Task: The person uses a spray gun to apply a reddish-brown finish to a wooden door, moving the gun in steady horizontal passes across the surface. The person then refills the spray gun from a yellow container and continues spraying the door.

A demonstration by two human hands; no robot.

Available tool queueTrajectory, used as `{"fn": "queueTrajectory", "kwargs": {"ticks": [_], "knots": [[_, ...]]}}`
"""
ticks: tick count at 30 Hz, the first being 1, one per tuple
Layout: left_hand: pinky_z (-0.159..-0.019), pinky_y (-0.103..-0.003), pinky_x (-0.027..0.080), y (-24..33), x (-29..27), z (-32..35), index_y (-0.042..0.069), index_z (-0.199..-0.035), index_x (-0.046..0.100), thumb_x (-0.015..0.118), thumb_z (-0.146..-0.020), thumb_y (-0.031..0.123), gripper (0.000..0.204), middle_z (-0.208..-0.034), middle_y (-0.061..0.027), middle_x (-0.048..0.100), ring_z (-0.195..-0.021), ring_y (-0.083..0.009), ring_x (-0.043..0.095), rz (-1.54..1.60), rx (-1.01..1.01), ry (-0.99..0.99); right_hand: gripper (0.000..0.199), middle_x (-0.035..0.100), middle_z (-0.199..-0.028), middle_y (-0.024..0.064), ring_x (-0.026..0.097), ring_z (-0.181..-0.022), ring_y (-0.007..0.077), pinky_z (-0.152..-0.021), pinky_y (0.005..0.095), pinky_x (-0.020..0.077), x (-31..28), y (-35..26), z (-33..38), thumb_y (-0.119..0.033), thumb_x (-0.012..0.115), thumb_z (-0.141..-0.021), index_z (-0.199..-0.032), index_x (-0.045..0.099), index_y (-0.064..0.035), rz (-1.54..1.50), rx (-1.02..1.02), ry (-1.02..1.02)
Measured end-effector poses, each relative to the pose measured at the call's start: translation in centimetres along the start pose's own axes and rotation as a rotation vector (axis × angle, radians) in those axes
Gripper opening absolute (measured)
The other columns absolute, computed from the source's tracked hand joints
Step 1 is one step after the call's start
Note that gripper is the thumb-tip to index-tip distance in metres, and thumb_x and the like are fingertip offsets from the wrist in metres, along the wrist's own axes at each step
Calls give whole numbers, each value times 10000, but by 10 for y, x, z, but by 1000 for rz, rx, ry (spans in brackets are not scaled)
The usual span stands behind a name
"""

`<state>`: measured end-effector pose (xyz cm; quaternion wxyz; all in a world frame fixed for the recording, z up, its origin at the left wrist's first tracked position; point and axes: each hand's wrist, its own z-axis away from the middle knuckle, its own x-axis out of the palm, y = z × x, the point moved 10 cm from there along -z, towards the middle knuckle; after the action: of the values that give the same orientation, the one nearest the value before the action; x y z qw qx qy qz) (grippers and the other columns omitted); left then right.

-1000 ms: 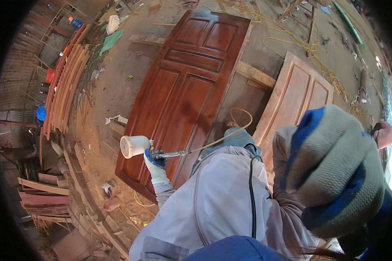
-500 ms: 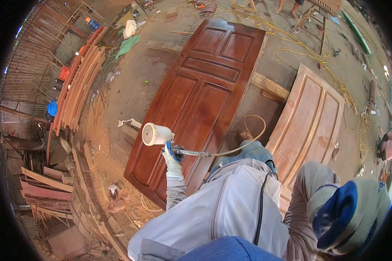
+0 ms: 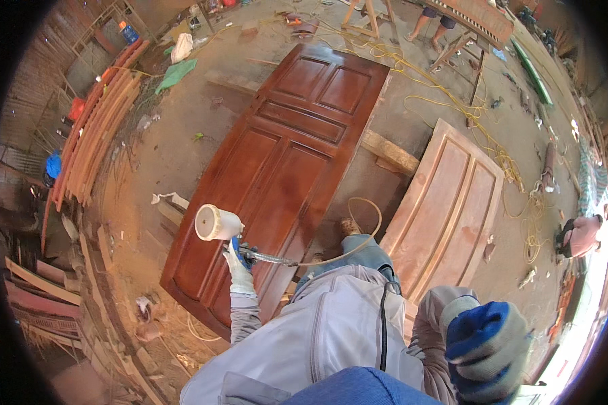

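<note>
Across the dirt floor (image 3: 175,155), a dark red-brown panelled door (image 3: 277,175) lies flat, with open ground along its left edge and a paler unfinished door (image 3: 446,209) lying just beside its right side; stacked curved boards (image 3: 91,135) line the far left, and yellow cords (image 3: 452,101) trail over the far ground. Since half a second ago the left hand (image 3: 238,265) has shifted slightly right over the dark door's near end, and the right hand (image 3: 486,347) has risen closer to the camera at the near right. The left hand's gloved fingers are clamped on a spray gun (image 3: 250,253) with a white cup (image 3: 216,223) on top, a hose (image 3: 358,229) looping away from it. The right hand, in a grey and blue glove, holds nothing, its fingers curled.
</note>
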<state>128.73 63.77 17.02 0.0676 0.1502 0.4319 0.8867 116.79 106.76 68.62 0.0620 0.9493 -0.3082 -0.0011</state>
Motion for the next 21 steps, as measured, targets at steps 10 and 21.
{"fn": "queueTrajectory", "kwargs": {"ticks": [10,21], "knots": [[-476,-312,509,57,-13,1,117,-1173,518,620,-921,311,334,-817,-55,593,-530,-165,571,-210,216,-153,416,591,-757,92,590,-641,290,-574,393,434,-8,94,139,-284,801,-687,-1010,685,-48,850,1352,-802],[-488,-277,506,105,-60,31,82,-1267,566,630,-902,279,420,-922,-20,631,-685,-114,581,-613,221,-214,473,612,-816,114,607,-698,302,-620,392,472,-35,88,202,-233,790,-748,-1164,632,-71,1134,1414,-992]]}}
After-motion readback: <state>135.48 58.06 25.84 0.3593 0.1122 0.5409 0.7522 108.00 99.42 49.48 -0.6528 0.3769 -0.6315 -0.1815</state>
